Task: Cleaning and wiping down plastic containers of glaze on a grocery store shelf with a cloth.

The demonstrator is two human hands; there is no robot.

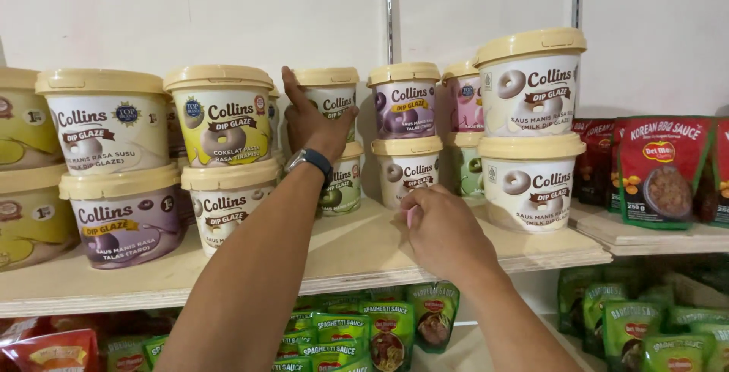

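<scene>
Landmark: plywood shelf (357, 254), all places given rel. to it.
Left hand (313, 125): reaches to the back of the shelf, palm and fingers laid on the upper back tub (332, 93) of a two-high stack. Thumb up, fingers spread round the tub's side; looks like a steadying hold, but fingertips are hidden behind it, so can't tell if it's truly clamped. Watch (310, 159) on the wrist.
Right hand (444, 231): low, near the shelf's front edge, fingers curled together, pinched on a small pink thing (411, 215). Only a sliver shows; can't tell what it is.
Why stacked: tubs stand two-high w/ flat cream lids bearing the upper ones, labels turned to the front.
Yellow-label tub (220, 118): top of the stack just left of the held tub, on the brown-label tub (226, 206).
Big tub stack (530, 133): right end of shelf, nearer the front.
Purple-label tub (405, 104): back of shelf, between the hands.
Hidden: lower tub under the left hand is partly behind the forearm; back-row tubs half covered.
Cut off: far-left tubs clipped by the frame edge.
Below shelf: green sauce pouches (391, 330), dim, partly behind the arms.
Right of shelf: red sauce pouch (662, 171) on a lower board.
</scene>
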